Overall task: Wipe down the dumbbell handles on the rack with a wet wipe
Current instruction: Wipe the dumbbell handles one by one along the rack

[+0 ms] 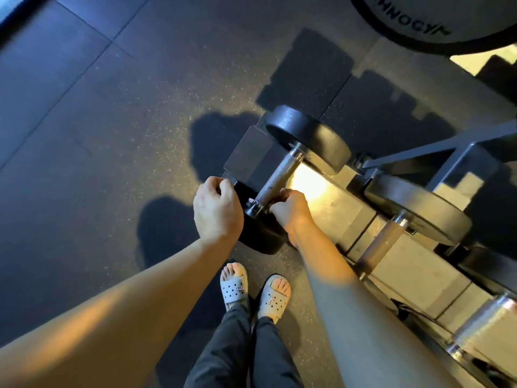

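My right grip covers one end of the handle, hiding whatever it holds. The rack and the big plate run off the edges.

Grey slides on speckled floor; lettered black disc (perhaps a plate) beyond.

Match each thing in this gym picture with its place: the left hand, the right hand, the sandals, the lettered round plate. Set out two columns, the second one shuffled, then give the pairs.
Things
1. left hand
2. right hand
3. sandals
4. lettered round plate

Places
A. top right corner of the view
B. on the floor, bottom centre
C. curled round the near end of the knurled handle
D. against the dumbbell's near black head

Pairs: 1-D, 2-C, 3-B, 4-A
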`<state>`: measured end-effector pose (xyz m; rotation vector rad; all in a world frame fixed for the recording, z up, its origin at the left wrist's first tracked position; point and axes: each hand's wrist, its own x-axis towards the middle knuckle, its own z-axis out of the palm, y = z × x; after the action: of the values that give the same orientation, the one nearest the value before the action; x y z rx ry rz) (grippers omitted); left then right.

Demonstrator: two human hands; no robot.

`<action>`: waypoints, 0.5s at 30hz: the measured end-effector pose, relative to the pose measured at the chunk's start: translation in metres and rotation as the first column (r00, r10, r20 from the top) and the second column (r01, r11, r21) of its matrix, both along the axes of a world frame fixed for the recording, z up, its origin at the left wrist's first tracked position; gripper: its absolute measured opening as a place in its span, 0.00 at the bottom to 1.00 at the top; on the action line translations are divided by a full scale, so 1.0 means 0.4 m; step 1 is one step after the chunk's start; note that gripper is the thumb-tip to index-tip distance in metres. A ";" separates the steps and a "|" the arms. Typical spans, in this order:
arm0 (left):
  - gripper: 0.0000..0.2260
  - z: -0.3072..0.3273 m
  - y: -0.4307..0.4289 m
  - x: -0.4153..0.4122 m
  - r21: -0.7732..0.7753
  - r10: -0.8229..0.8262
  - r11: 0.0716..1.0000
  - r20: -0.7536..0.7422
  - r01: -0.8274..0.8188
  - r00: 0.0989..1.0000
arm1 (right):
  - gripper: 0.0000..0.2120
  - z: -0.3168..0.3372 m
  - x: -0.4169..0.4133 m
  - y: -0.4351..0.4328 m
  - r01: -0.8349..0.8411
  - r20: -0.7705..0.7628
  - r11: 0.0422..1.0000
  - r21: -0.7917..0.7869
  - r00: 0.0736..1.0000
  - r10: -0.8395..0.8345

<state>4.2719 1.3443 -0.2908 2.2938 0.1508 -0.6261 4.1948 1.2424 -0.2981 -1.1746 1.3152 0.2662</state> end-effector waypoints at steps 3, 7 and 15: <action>0.11 0.009 0.000 -0.003 0.011 -0.012 1.000 0.003 0.012 1.000 | 0.12 -0.001 -0.006 0.003 0.045 -0.023 0.998 0.041 0.999 -0.044; 0.11 0.010 0.001 -0.003 0.005 -0.018 1.000 0.003 0.018 1.000 | 0.05 0.008 -0.045 0.048 0.140 0.001 0.990 0.030 0.990 -0.140; 0.11 0.004 -0.001 0.000 0.036 -0.029 0.999 -0.007 0.029 1.000 | 0.01 0.006 -0.048 0.048 0.464 0.241 0.881 -0.091 0.869 -0.432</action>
<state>4.2719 1.3440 -0.2893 2.3325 0.1328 -0.6502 4.1756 1.2616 -0.2957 -0.9498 1.3901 -0.2968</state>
